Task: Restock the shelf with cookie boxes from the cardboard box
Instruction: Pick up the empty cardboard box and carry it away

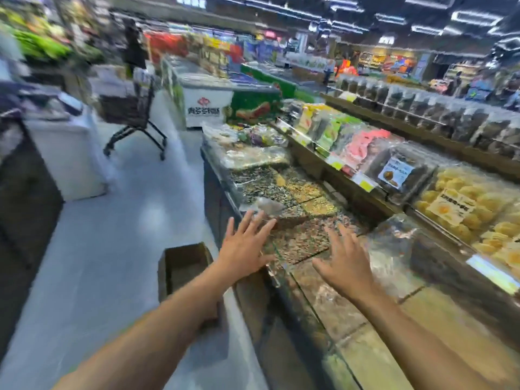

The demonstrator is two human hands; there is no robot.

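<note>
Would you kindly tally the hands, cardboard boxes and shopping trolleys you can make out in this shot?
Hands: 2, the left hand and the right hand, both spread and holding nothing
Cardboard boxes: 1, the cardboard box under the left forearm
Shopping trolleys: 1, the shopping trolley in the aisle
Total: 4

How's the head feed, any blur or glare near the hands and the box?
Head view: motion-smeared, worst at the ceiling lights; edges bend from the wide lens; left hand and right hand readable, both spread open; cardboard box soft but recognisable; glare on the clear bin cover at right.
</note>
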